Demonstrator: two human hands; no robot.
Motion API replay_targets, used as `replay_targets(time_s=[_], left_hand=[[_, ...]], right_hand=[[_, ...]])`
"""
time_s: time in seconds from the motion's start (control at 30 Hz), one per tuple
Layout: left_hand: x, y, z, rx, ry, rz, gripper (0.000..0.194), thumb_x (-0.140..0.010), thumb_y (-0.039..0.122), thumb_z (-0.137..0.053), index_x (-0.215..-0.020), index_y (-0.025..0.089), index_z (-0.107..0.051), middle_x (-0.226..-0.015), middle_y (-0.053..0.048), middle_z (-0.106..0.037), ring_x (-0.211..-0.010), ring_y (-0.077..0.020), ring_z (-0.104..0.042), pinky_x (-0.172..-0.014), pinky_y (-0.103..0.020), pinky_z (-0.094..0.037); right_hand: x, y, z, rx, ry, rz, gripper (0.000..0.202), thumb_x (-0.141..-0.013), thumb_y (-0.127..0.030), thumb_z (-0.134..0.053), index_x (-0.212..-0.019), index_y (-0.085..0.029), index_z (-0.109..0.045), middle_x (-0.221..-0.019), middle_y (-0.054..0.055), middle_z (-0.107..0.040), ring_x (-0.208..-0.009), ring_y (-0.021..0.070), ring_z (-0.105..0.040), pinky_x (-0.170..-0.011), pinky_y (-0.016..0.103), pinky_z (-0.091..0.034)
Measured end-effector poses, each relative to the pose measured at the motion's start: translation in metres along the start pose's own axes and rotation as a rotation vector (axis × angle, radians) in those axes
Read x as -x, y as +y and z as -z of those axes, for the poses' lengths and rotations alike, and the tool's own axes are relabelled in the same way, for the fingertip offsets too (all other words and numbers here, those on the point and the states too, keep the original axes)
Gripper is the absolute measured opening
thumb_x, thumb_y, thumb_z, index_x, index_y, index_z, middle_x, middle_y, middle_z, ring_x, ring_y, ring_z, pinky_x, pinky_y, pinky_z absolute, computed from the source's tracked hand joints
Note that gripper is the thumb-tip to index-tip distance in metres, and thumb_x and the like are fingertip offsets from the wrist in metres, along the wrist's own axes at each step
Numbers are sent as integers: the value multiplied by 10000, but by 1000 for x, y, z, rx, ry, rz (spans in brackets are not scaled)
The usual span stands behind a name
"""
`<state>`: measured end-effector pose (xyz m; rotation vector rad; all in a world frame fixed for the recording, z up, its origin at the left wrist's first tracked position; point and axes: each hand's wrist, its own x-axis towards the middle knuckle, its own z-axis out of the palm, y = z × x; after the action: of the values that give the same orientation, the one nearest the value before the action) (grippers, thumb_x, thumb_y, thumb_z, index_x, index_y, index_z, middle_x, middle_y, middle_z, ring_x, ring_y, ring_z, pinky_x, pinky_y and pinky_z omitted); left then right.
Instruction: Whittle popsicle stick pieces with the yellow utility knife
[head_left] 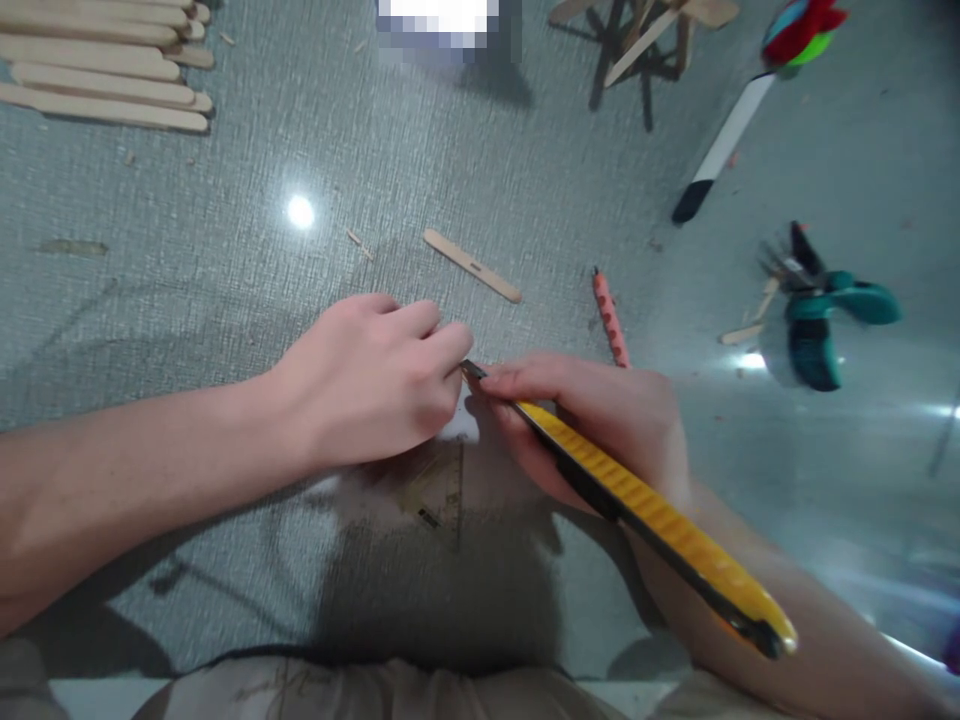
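I saw the right hand [592,420] closed around a yellow knife [637,500], gripped like a pen, its dark tip pointing at the left hand's fingertips [450,345]. The knife's long body ran back over the right wrist toward me. The left hand [367,385] lay knuckles up, fingers curled and pressed down on the mat [450,160]; whatever it pinned was hidden under the fingers, so I could not tell what it held. Just behind that hand a clear set square [439,490] lay flat, partly under it.

Beyond the two hands a single stick [472,265] lay loose, apart from both. A pink pencil [611,320] sat just past the right hand's knuckles. Farther out to the right of that hand were teal pliers [817,320] and a white-and-black tool [724,145]. Well beyond the left hand, to its left, lay a stack of sticks [105,65].
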<state>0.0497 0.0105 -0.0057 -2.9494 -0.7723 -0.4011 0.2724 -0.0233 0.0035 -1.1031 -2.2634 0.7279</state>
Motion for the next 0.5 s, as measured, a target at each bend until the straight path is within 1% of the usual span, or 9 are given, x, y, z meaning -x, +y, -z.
replay_targets(time_s=[0.07,0.27,0.5], left_hand=[[0,0,0,-5,4,-2,280,-950,119,-469,-711,172,-604,-727,-3,-597,-683,-162,-584,-576,-305,-302],[2,0,-1,-11,-7,5,239,-912,97,-498,-714,184,-599,-745,1,-596,-682,-168,-579,-560,-319,-318],[1,-1,-2,3,1,0,259,-930,98,-487,-708,182,-591,-736,6,-591,-688,-163,-571,-557,-322,-294]], right_hand=[[0,-1,1,-2,-7,6,224,-891,-106,-581,-995,-300,-622,-896,19,-783,-787,204,-772,-717,325,-662],[2,-2,5,16,-30,19,211,-879,-103,-585,-992,-279,-616,-879,21,-784,-747,195,-769,-688,306,-654],[5,2,0,-1,22,3,251,-888,-77,-602,-996,-304,-613,-889,17,-788,-779,195,-774,-704,303,-661]])
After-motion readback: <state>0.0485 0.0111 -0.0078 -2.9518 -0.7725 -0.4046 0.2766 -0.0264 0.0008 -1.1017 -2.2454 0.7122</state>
